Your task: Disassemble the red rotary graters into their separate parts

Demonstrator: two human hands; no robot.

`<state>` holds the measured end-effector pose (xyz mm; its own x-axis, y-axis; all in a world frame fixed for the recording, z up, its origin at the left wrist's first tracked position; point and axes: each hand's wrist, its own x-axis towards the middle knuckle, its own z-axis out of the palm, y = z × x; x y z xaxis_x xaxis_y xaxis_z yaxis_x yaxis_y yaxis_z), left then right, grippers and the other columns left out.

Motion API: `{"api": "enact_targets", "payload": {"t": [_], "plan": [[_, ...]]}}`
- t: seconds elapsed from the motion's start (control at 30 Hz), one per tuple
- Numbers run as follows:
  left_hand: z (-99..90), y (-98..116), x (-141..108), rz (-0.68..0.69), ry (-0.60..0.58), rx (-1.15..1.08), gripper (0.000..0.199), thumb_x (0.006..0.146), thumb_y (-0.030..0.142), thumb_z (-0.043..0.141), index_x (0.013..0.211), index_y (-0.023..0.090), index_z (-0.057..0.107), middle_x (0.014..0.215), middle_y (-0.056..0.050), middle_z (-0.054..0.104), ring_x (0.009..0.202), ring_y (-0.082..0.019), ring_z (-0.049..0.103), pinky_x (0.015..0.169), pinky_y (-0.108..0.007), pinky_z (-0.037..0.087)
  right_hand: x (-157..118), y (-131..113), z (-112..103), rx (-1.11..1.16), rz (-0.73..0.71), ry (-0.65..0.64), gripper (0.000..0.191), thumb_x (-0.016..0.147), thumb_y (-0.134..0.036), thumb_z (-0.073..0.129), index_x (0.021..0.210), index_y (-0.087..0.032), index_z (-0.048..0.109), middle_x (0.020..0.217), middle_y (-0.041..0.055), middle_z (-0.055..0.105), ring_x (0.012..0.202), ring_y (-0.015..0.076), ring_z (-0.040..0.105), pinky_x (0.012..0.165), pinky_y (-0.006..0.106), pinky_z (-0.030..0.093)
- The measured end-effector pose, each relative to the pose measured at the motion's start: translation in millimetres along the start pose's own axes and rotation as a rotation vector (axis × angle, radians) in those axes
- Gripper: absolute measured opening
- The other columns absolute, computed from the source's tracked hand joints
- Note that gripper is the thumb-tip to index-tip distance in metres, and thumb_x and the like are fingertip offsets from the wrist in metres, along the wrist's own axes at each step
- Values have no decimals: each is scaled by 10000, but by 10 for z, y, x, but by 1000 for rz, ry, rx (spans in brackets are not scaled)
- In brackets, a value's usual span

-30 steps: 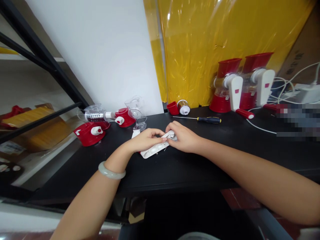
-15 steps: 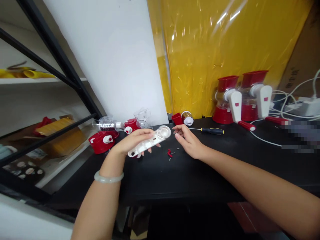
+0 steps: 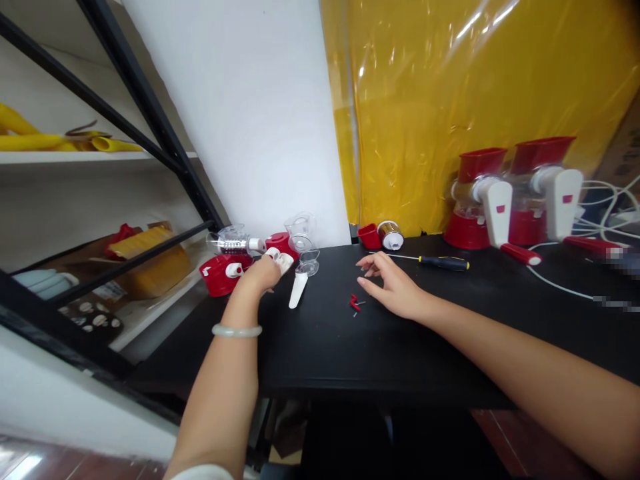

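Nothing legible: dark characters on cardboard at right, pale label on shelf box, both too blurred.

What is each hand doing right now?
Left hand: holding a white plastic part, fingers partly hidden.
Right hand: open, empty, fingers loosely curled near the small red piece.

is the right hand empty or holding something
Empty: the right hand has its thumb and fingers apart, nothing between them, and the red piece lies clear of it.
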<state>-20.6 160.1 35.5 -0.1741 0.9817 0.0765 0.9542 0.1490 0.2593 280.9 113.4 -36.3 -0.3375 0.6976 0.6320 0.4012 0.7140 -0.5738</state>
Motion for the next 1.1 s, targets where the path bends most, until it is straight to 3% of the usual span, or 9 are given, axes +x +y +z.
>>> {"api": "enact_targets", "payload": {"t": [0.13, 0.23, 0.37, 0.7, 1.1], "plan": [[93, 62, 26, -123, -90, 37, 482, 893, 401, 449, 1209, 38, 450, 995, -290, 677, 583, -246, 669, 603, -338, 475, -10, -2, 9, 2, -1, -16, 247, 876, -295, 550, 1104, -216, 501, 1025, 60, 509, 924, 174, 566, 885, 397, 496], [127, 49, 53, -131, -45, 94, 481, 904, 463, 413, 1172, 69, 479, 1085, -288, 656, 838, -294, 696, 730, -353, 477, -12, -13, 9, -1, -1, -27, 238, 873, -295, 553, 1093, -217, 504, 1019, 57, 505, 920, 172, 565, 882, 396, 495], [171, 16, 67, -118, 20, 149, 510, 864, 518, 471, 1164, 106, 505, 1213, -280, 607, 1114, -334, 608, 851, -372, 448, -9, -35, -3, -11, 6, -54, 235, 872, -303, 552, 1086, -218, 504, 1011, 53, 507, 907, 171, 571, 871, 395, 498], [237, 15, 111, -107, -9, 200, 545, 842, 440, 507, 1252, 83, 487, 1250, -266, 593, 1140, -355, 594, 870, -398, 461, -12, -86, -22, -31, 16, -98, 235, 871, -284, 550, 1087, -198, 517, 1031, 63, 513, 911, 168, 583, 851, 373, 498], [256, -74, 178, -18, -103, 286, 449, 762, 384, 595, 1133, 132, 622, 1161, -201, 669, 1053, -303, 646, 830, -330, 485, -15, -87, -24, -35, 14, -117, 245, 866, -277, 554, 1095, -194, 531, 1058, 71, 521, 926, 169, 586, 865, 362, 498]]}}
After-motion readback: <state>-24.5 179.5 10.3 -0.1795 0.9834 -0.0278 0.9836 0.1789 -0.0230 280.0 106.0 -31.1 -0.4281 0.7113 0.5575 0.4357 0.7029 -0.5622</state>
